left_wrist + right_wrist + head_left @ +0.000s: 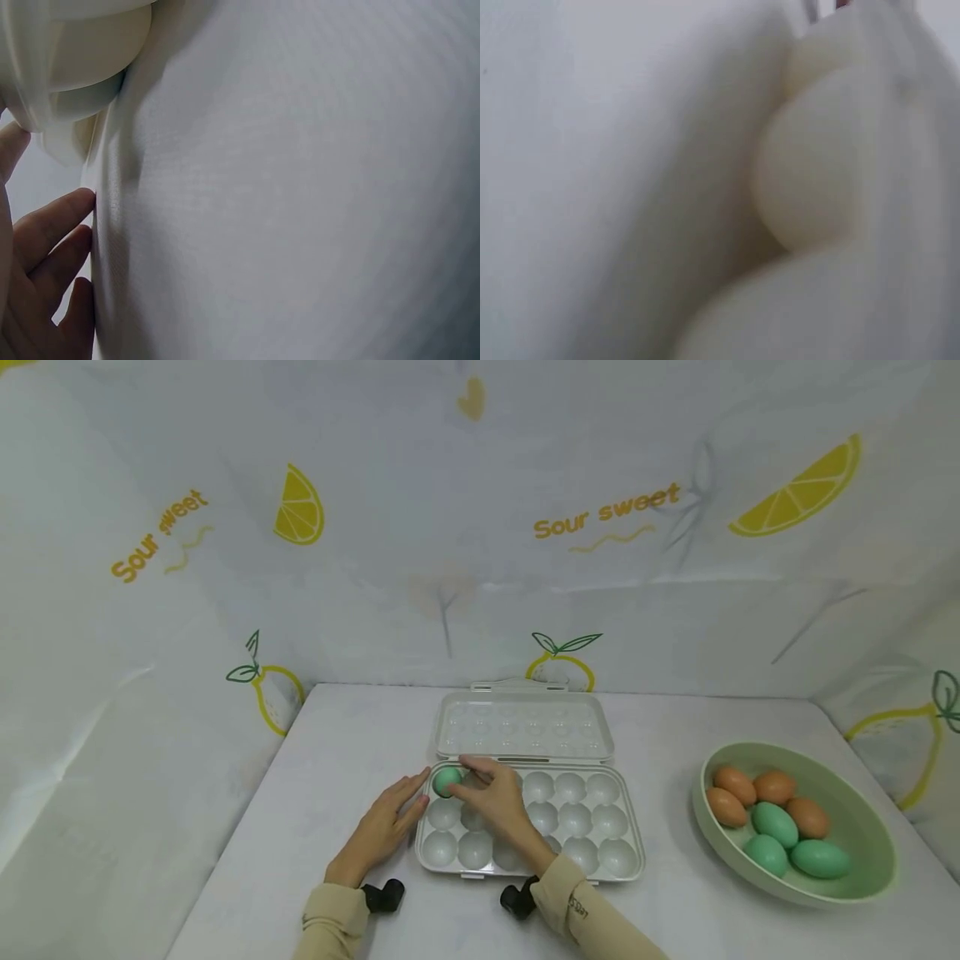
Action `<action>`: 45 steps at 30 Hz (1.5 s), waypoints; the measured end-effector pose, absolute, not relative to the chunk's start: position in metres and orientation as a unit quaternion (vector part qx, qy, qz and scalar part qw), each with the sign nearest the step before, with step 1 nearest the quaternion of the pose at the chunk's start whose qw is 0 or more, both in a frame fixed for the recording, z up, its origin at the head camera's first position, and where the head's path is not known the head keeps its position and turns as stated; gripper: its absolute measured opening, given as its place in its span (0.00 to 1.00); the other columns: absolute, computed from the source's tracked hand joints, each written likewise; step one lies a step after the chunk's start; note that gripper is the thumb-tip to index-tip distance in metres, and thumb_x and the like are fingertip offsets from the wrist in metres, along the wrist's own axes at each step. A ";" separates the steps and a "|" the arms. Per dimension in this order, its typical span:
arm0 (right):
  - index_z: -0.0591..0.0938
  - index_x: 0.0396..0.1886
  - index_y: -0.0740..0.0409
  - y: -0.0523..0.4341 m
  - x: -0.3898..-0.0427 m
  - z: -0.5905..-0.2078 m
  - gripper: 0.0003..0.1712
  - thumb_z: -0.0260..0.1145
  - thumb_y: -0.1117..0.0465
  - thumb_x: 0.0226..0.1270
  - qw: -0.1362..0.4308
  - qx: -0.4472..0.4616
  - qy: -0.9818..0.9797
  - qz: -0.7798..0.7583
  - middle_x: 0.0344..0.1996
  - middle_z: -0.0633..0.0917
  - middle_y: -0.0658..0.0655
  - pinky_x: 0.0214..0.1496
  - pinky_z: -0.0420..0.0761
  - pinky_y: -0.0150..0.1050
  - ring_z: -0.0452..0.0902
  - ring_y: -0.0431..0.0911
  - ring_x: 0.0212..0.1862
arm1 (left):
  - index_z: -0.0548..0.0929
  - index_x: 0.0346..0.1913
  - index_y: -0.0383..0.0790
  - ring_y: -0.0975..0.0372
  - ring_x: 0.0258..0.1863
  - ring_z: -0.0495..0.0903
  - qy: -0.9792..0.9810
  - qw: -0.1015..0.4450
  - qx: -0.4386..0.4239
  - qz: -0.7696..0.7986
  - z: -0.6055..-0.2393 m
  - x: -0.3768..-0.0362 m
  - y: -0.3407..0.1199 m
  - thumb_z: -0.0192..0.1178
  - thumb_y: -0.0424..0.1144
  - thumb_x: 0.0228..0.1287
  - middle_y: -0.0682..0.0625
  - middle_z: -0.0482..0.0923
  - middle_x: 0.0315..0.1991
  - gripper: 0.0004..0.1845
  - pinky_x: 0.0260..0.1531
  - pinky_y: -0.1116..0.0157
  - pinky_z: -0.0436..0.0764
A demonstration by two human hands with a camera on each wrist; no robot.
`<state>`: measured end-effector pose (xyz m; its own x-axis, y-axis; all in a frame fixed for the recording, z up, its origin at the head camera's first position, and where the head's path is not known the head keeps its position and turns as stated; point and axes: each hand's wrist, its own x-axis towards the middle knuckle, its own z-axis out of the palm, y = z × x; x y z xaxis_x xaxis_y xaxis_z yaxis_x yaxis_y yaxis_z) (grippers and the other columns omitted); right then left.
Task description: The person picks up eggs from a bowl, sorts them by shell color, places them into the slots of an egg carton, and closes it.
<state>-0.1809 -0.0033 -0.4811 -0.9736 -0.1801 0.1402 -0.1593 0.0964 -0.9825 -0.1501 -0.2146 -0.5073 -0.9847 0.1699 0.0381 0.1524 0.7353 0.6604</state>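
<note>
A green egg (446, 780) sits at the back-left cup of the white egg tray (630, 868). My right hand (498, 802) reaches across the tray from the front right and pinches this egg, thumb at its near right side and index finger by its upper right. My left hand (382, 827) rests against the tray's left edge with its fingers extended. In the left wrist view, fingers (56, 225) touch the table beside the tray's underside (97, 52). The right wrist view shows the tray's rounded cup bottoms (817, 157), blurred; the right hand is hardly visible there.
The tray's clear lid (525, 727) lies folded back behind it. On the right stands a light green bowl (862, 827) holding several brown eggs (775, 787) and 3 green eggs (821, 858). A white cloth covers the table (337, 727), with a lemon-printed curtain behind.
</note>
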 end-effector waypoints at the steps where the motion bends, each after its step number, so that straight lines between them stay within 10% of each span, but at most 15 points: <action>1: 0.82 0.58 0.74 -0.001 -0.180 -0.478 0.28 0.78 0.69 0.57 0.010 -0.110 0.738 -0.666 0.59 0.84 0.70 0.68 0.80 0.43 0.79 0.63 0.66 | 0.67 0.78 0.54 0.40 0.78 0.62 0.931 0.014 0.085 0.355 -0.507 -0.150 -0.215 0.52 0.53 0.79 0.40 0.70 0.74 0.28 0.74 0.33 0.63; 45: 0.84 0.58 0.68 0.129 -0.176 -0.444 0.26 0.77 0.67 0.59 -0.014 -0.067 0.769 -0.636 0.62 0.82 0.71 0.66 0.81 0.38 0.79 0.58 0.67 | 0.68 0.77 0.52 0.39 0.77 0.63 0.927 -0.007 0.099 0.362 -0.513 -0.150 -0.214 0.53 0.52 0.79 0.43 0.72 0.74 0.28 0.75 0.35 0.63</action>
